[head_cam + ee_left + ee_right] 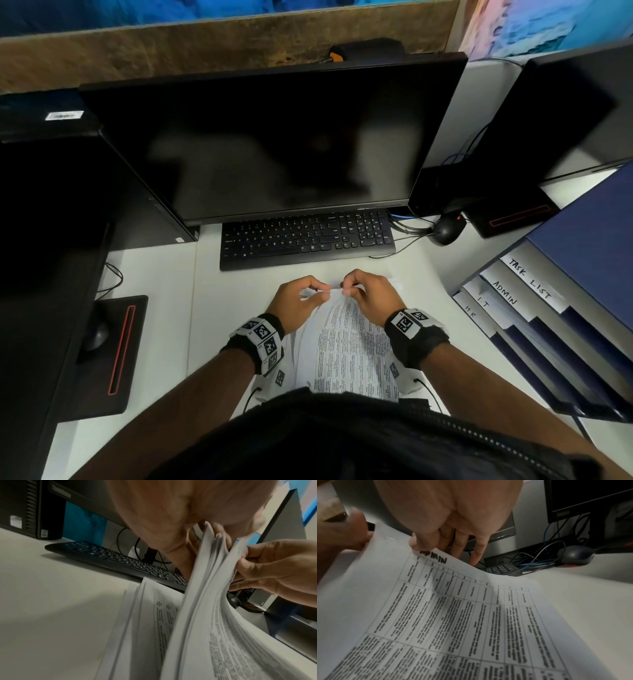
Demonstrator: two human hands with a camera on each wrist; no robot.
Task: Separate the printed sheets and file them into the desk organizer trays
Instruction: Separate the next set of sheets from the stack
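Papers (pixel 346 346) lay on the white worktop (pixel 161 308) near the keyboard (pixel 305 240), top edge lifted. The left hand (pixel 296 301) pinched that edge, and the right hand (pixel 371 296) pinched it too. The blue trays (pixel 548 342) stood at the right.

Head view looking steeply down over the desk (pixel 164 308), wrist views sitting close behind each palm, facing forward, all three sharing sheets (pixel 346 349) and keyboard (pixel 306 238).

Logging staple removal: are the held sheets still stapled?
Stapled: a staple sits in the top corner of the sheets, both hands pinching there.
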